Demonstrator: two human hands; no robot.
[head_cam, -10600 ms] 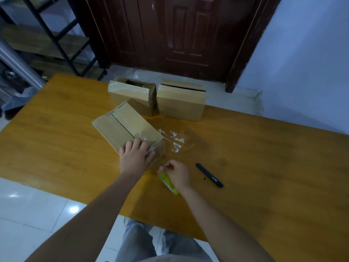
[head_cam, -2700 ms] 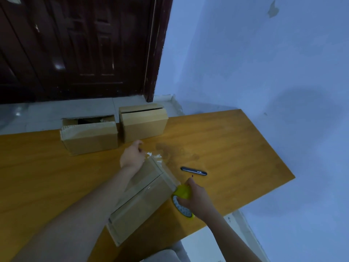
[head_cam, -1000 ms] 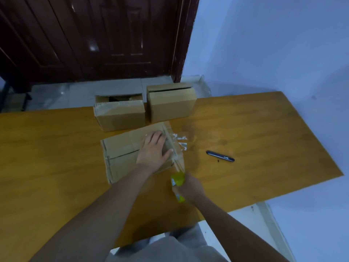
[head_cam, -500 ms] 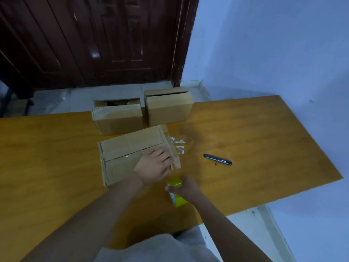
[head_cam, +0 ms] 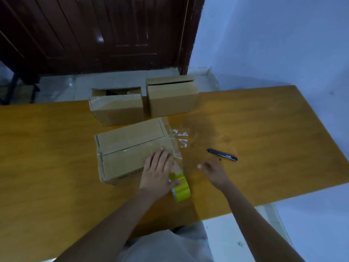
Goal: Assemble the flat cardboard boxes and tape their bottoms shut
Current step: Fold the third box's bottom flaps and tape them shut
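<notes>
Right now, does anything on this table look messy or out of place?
Yes. Torn scraps of clear tape are stuck to the table beside the box being taped, and loose tape bunches off that box's right end. A dark stain marks the wood nearby.

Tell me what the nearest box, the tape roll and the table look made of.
Nearest box: matte brown cardboard, seemingly corrugated, with a glossy clear strip along its seam.
Tape roll: likely clear plastic film looking yellow when wound; a transparent, shiny length runs up to the box.
Table: orange-brown wood or wood-look laminate; faint grain, slight sheen.
</notes>
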